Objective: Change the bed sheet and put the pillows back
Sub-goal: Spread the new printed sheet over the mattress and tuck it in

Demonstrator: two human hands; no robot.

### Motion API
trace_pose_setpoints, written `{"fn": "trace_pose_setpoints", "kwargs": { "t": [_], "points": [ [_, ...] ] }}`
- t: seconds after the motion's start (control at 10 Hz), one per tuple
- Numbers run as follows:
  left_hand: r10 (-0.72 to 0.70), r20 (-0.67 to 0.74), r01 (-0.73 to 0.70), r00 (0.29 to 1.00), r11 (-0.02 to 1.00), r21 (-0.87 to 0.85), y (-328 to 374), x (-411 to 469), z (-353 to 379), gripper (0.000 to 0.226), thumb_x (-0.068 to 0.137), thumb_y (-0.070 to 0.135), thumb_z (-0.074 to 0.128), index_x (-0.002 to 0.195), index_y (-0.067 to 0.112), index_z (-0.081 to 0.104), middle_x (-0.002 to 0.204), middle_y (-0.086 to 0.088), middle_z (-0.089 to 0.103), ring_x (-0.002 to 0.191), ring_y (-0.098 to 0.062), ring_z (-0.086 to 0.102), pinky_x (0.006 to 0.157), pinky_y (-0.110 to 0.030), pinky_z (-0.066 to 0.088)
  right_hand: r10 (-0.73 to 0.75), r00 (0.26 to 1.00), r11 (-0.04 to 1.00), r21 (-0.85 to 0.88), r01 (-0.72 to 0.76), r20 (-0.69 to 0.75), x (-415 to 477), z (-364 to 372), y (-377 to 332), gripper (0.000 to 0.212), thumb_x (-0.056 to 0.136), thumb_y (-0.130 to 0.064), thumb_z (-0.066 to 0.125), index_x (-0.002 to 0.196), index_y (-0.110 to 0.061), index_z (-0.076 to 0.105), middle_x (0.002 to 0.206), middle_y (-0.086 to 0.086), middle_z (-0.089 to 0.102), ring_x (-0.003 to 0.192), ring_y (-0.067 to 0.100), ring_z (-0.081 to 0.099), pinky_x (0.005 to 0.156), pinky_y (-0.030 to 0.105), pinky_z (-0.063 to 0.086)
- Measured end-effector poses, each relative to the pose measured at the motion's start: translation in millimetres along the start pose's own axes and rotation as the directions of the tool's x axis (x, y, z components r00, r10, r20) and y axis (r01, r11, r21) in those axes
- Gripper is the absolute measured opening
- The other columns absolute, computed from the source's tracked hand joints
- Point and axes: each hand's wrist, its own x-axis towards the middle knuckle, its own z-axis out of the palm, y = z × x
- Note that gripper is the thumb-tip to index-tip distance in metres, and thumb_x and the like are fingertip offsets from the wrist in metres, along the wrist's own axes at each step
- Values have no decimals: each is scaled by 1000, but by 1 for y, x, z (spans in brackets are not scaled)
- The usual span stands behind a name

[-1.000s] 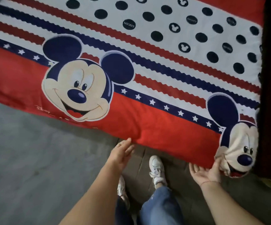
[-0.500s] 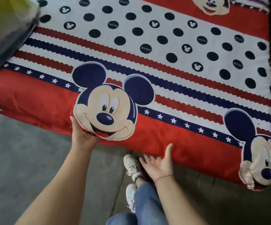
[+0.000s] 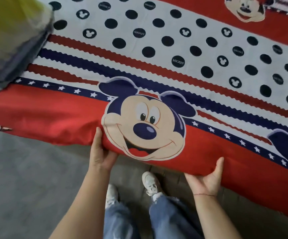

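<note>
Gripping the near edge of the bed, the left hand lays its thumb up the red side and curls its fingers underneath, just beside the chin of the printed mouse face. To the right of it, the right hand is turned palm up and grasps the same edge, thumb against the red cloth and fingertips hidden below it. Between the two hands the edge bulges a little toward the lower middle of the frame. The bed sheet lies spread flat across the bed and fills the upper and right parts of the frame, its red border hanging over the near side. It looks like thin, soft cotton: light, limp, easy to crease and not slippery, so it should follow wherever it is pulled. The weight under the hands is most likely the padding beneath. The hold is best kept on the hem at the underside, hands apart, to lift and tuck without dragging the pattern askew. At the upper left a blurred yellow-green bundle rests on the sheet; whether it is a pillow cannot be told. Below the hands are white shoes, jeans and the grey floor.
</note>
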Motion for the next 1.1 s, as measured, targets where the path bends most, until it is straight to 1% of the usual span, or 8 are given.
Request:
{"fn": "trace_pose_setpoints", "kwargs": {
  "t": [0.1,0.2,0.3,0.5,0.6,0.8,1.0,1.1],
  "points": [
    [-98,-54,98,994,995,0,-5,2,-34,72,42,38,96,107,13,76,125,-12,66,113,-29,64,93,-49,52,-45,994,996,-85,37,-100,4,-25,20,112,29,-45,95,132,-23,57,127,7,64,113,31,62,83,51,53],
    [-200,-166,216,966,973,83,-4,-4,-61,50,69,41,79,109,12,75,120,-11,68,108,-29,66,98,-50,49,-42,961,995,-95,17,-274,10,-44,38,130,5,-48,95,128,-23,58,130,6,62,107,26,61,81,44,49],
    [-209,-264,284,942,914,289,17,-4,-76,55,57,46,87,98,13,69,82,-3,66,77,-18,62,87,-38,50,-138,919,981,-182,74,-370,9,-44,45,126,-9,-62,85,108,-24,60,131,1,58,100,19,58,90,39,41],
    [-221,-327,332,919,882,335,86,-24,-84,28,70,44,73,60,21,59,60,4,54,71,-10,57,90,-32,41,-68,918,991,-134,16,-391,-28,-10,85,156,-2,-62,86,139,-17,37,150,9,34,134,29,36,104,49,34],
    [-134,-371,246,919,930,273,127,-34,-84,36,58,48,83,68,24,57,72,5,51,72,-9,53,78,-30,39,57,931,988,-113,-104,-361,-46,8,128,154,21,-65,87,152,-22,18,153,13,30,139,30,33,108,51,30],
    [99,-460,-39,882,990,139,220,-24,-73,53,84,63,58,112,20,46,108,-4,51,110,-23,51,108,-48,34,319,911,907,-195,-373,-260,-59,55,246,151,16,-58,91,148,-17,30,128,14,50,125,29,45,104,49,35],
    [83,-439,-49,895,995,87,280,0,-80,89,77,70,60,146,18,37,145,-3,48,129,-25,49,106,-48,38,422,880,884,-116,-453,-220,-39,110,318,103,71,-64,60,149,-7,23,154,13,29,143,24,27,115,47,23],
    [22,-416,-1,909,999,51,299,16,-91,87,77,69,59,145,18,40,139,-1,52,131,-26,48,111,-50,34,377,892,912,-70,-404,-249,-20,124,332,101,67,-64,68,143,-6,35,150,14,33,141,28,29,116,48,24]
  ]
}}
